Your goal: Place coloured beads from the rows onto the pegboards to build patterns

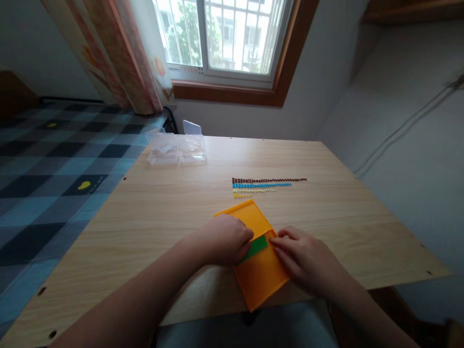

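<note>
An orange hinged case [261, 278] lies opened out near the front edge of the table, turned at an angle. Inside it, along the fold, sits a flat green strip [258, 246]; its left end is partly covered by my hand. My left hand [230, 239] reaches over the case from the left, fingers curled closed at the green strip. What it pinches, if anything, is hidden. My right hand [299, 253] is closed at the case's right edge near the fold, thumb and fingers gripping its rim.
Beyond the case, small pieces lie sorted in rows: dark brown [268, 180], blue [261, 185], pale cream [253, 191] and yellow [242, 196]. Clear plastic boxes [177, 150] with raised lids stand at the far left of the wooden table [152, 232]. A checked bed [72, 174] adjoins the left side.
</note>
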Motion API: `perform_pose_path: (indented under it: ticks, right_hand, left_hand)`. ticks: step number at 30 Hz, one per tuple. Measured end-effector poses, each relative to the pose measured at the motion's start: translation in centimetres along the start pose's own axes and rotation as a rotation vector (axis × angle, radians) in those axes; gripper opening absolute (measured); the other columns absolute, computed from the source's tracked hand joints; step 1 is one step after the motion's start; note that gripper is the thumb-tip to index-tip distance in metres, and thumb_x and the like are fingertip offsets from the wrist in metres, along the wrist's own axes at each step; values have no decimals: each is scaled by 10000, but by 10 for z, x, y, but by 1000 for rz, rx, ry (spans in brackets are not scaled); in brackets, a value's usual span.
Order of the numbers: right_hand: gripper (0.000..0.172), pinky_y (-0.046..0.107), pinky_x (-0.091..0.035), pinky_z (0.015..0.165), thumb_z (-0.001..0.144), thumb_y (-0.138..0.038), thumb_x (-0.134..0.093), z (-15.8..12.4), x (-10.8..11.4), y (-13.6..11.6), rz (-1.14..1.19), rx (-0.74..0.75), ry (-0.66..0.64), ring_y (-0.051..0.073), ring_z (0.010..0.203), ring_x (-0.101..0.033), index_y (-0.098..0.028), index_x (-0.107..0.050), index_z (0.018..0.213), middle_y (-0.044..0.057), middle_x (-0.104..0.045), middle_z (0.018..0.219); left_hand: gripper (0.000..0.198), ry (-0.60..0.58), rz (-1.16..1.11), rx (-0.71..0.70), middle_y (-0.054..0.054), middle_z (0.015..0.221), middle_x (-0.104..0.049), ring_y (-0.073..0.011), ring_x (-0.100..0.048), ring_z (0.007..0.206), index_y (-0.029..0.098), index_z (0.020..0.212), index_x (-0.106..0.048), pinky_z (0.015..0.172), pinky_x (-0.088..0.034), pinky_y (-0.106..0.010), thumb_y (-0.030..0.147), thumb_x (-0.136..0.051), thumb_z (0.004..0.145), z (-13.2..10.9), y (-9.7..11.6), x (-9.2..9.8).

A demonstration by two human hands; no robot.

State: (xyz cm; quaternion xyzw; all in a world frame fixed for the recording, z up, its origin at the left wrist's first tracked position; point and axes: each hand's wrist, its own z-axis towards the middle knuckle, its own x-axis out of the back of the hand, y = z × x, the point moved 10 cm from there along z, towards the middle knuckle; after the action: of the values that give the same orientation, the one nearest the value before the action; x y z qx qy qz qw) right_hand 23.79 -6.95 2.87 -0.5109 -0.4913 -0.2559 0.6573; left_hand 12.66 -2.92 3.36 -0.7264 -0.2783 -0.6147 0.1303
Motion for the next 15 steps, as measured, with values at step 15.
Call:
perform_pose_path:
  ticks: [15]
  right_hand:
    - [283,311,-524,896,1011,-239,-513,3,-2,5,55,-103,145,183,961,-661,-226,-767,1137,59,-698,1077]
  left_hand:
    - [256,5,-9,-50,-94,779,-745,-225,-678,681,191,806,-719,605,-470,-321,278,-509,924,0,7,0]
